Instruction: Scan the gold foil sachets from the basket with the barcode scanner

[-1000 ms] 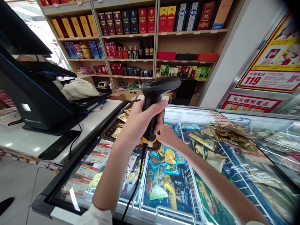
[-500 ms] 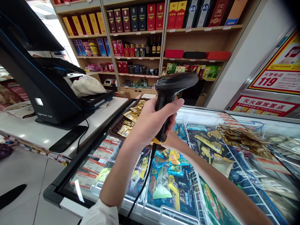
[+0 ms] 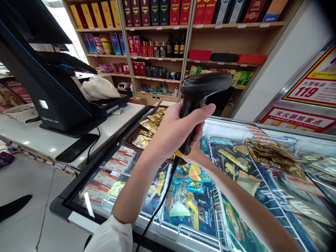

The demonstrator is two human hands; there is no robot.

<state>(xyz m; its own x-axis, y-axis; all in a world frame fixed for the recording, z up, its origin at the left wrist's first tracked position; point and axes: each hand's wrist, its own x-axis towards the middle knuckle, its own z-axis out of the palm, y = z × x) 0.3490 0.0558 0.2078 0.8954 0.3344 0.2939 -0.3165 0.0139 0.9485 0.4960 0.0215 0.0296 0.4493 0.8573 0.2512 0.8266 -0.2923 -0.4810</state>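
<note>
My left hand (image 3: 174,131) is wrapped round the handle of a black barcode scanner (image 3: 204,84), holding it upright over the freezer. The scanner's head points to the right, and its cable (image 3: 168,189) runs down from the yellow-trimmed base. Behind it my right hand (image 3: 193,156) shows only near the wrist; its fingers are hidden by my left hand and the scanner. Beyond my hands, a dark woven basket (image 3: 128,139) of gold packets (image 3: 148,126) rests on the freezer's glass top.
The chest freezer (image 3: 63,206) holds wrapped frozen treats in wire baskets. A stack of brown-gold packets (image 3: 273,155) lies on its glass at right. On the left counter (image 3: 115,122) stand a checkout terminal (image 3: 52,94) and a phone (image 3: 77,147). Shelves (image 3: 157,57) of boxed bottles are behind.
The scanner and my left hand have shifted slightly to the right and up in view. The camera has tilted down a little, so the shelves appear higher. The left hand's grip stays the same.
</note>
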